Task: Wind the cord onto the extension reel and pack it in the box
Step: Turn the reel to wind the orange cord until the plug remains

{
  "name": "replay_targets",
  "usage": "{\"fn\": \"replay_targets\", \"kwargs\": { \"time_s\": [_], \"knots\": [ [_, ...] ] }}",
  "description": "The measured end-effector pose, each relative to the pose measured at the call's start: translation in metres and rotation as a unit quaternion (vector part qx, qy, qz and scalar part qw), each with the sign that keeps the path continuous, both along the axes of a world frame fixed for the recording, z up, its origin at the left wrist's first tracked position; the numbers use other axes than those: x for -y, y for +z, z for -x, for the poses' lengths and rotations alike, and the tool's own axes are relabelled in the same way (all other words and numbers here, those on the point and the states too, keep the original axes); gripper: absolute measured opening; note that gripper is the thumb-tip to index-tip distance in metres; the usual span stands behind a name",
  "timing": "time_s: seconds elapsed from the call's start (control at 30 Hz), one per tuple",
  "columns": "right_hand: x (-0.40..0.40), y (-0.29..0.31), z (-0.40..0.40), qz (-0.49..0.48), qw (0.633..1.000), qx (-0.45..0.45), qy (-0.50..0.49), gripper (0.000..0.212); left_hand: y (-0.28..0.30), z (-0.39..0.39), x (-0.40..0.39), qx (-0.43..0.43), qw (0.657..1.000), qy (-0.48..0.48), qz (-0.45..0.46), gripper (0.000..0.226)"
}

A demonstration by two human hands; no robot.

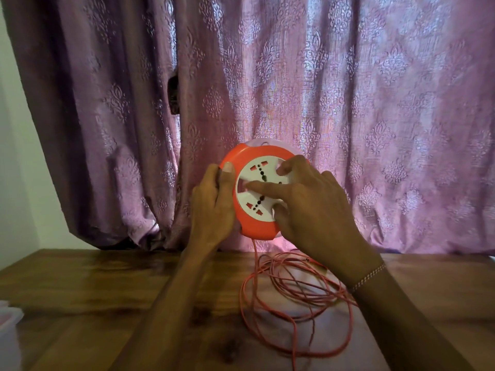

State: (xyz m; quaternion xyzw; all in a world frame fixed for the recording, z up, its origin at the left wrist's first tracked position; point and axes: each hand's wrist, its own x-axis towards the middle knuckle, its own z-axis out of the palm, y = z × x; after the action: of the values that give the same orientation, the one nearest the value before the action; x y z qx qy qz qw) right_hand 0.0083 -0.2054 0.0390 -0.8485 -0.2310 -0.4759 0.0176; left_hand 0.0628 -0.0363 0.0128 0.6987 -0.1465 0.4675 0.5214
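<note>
An orange extension reel (pixel 254 223) with a white socket face (pixel 263 170) is held up above the table, its face turned toward me. My left hand (pixel 214 207) grips the reel's left rim, thumb on the front edge. My right hand (pixel 308 202) lies on the white face, fingers curled into its recesses. An orange cord (pixel 292 295) hangs from the reel's bottom and lies in loose loops on the wooden table (pixel 93 285) below. No box is recognisable.
A purple patterned curtain (pixel 375 103) hangs right behind the reel. A white plastic container (pixel 9 328) sits at the table's left edge. A pale wall shows at far left. A bracelet is on my right wrist.
</note>
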Motion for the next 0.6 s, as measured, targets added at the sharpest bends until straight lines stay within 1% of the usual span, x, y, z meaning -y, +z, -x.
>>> {"fn": "replay_targets", "kwargs": {
  "time_s": [0.1, 0.17, 0.27, 0.37, 0.43, 0.57, 0.6],
  "knots": [
    [-0.003, -0.004, 0.001, -0.064, 0.997, 0.033, -0.009, 0.06, 0.0, 0.0, 0.0, 0.005, 1.0, 0.005, -0.006, 0.046],
    [-0.007, -0.007, 0.002, -0.085, 0.995, 0.046, -0.025, 0.059, -0.001, 0.0, 0.001, 0.007, 1.0, 0.005, -0.013, 0.043],
    [-0.012, -0.009, 0.0, -0.14, 0.989, 0.03, -0.041, 0.057, -0.001, -0.002, 0.002, 0.005, 1.0, 0.018, -0.015, 0.042],
    [-0.015, -0.005, -0.001, -0.191, 0.981, 0.016, -0.035, 0.059, -0.001, -0.003, 0.001, -0.002, 1.0, 0.017, -0.003, 0.043],
    [-0.014, -0.004, 0.0, -0.177, 0.984, 0.005, -0.021, 0.053, -0.001, -0.003, 0.0, -0.001, 1.0, 0.015, -0.006, 0.044],
    [-0.004, 0.0, -0.003, -0.137, 0.989, 0.02, 0.053, 0.028, -0.003, -0.003, 0.0, -0.007, 1.0, 0.01, -0.006, 0.048],
    [0.0, 0.001, -0.005, -0.113, 0.991, 0.011, 0.072, 0.029, -0.003, -0.003, 0.0, -0.01, 1.0, 0.008, -0.004, 0.048]
  ]
}}
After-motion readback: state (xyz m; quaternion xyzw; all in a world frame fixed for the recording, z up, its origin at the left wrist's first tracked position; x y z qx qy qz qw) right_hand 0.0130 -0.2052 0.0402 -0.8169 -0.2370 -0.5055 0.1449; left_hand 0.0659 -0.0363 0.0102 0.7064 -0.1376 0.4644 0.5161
